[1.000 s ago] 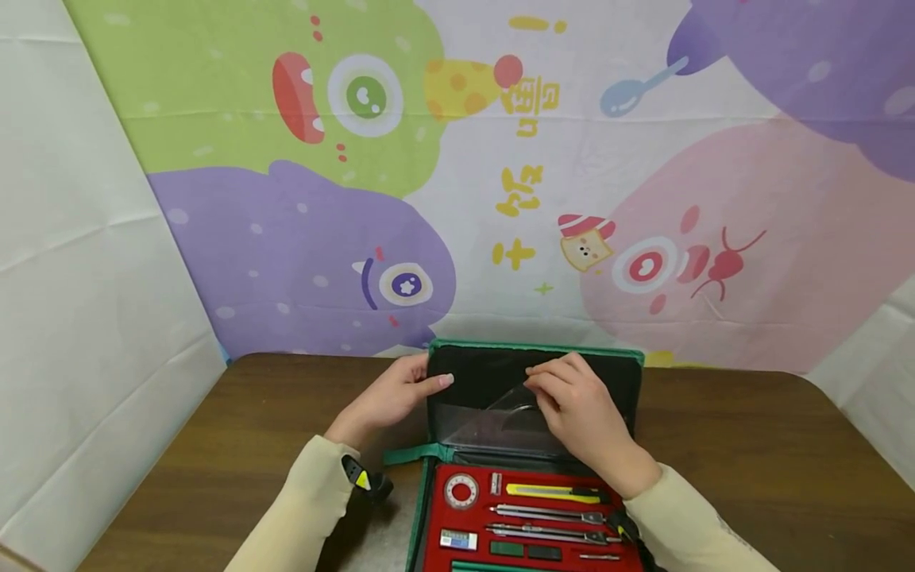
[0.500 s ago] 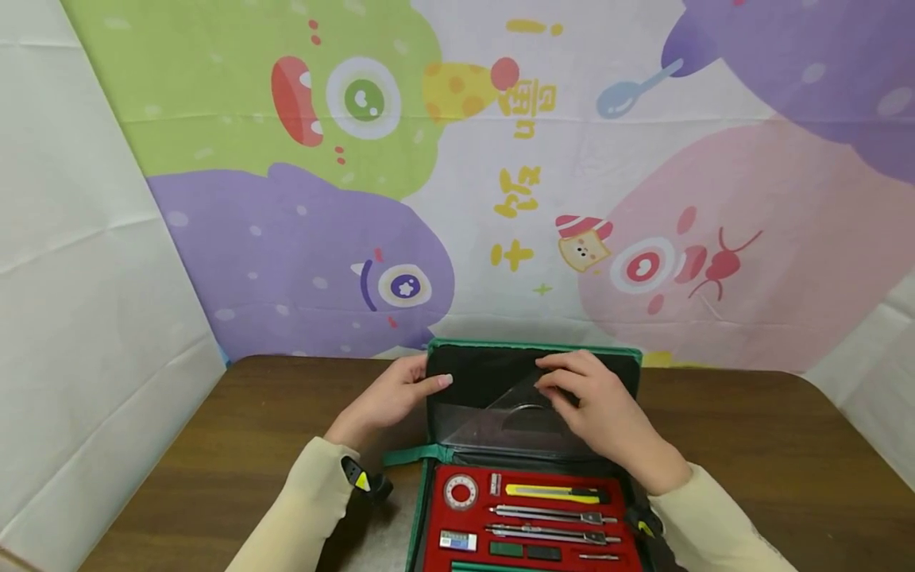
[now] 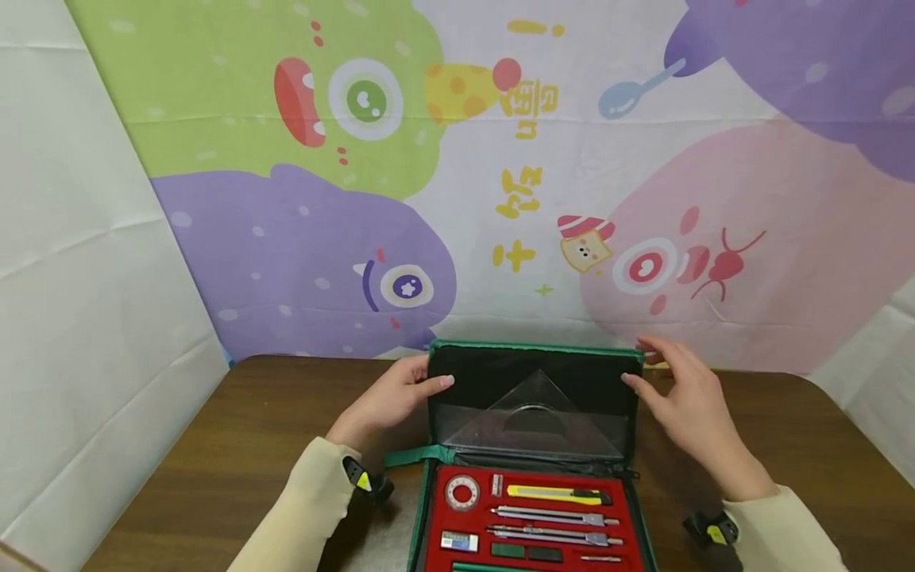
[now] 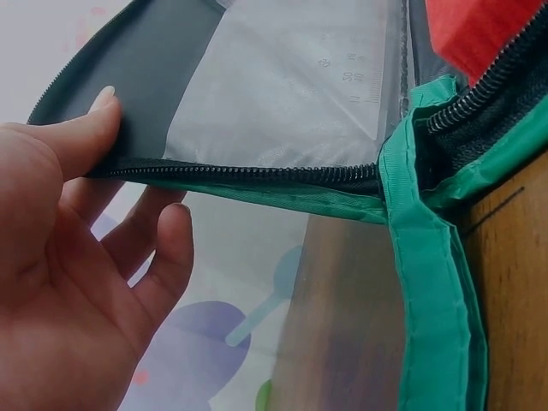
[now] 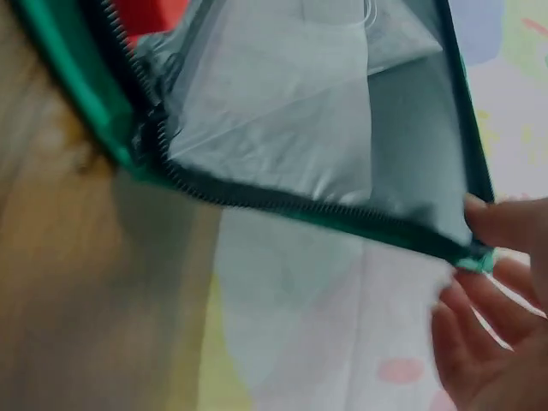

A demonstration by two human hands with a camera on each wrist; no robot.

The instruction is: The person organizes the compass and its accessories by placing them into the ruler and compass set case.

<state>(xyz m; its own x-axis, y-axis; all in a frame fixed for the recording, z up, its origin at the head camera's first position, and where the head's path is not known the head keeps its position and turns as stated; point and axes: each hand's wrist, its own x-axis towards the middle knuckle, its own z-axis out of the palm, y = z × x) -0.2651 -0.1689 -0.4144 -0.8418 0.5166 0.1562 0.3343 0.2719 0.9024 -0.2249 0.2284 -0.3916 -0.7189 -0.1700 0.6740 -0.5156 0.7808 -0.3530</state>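
Observation:
A green zippered drawing-set case [image 3: 536, 346] lies open, its black lid raised at the back. My left hand [image 3: 391, 397] grips the lid's left edge, thumb on the inner face and fingers behind. At the lid's upper right corner is my right hand [image 3: 689, 405]; in the right wrist view its thumb [image 5: 492, 221] lies over the corner with the fingers beneath. A clear set square [image 3: 493, 421] sits point up in the lid's transparent pocket [image 4: 274, 94]. The red tray [image 3: 475, 477] holds a yellow utility knife [image 3: 550, 494], compasses [image 3: 550, 516] and a round white ring [image 3: 461, 492].
The case stands on a brown wooden table [image 3: 272, 429] against a cartoon-printed cloth [image 3: 500, 318]. A green strap [image 3: 411, 456] sticks out from the case's left side. White cloth walls [image 3: 107, 318] flank the table. The tray's lower part is cut off by the frame.
My right hand has let go of the set square and moved right to the lid's upper right corner. The set square now stands in the pocket. My left hand has stayed put.

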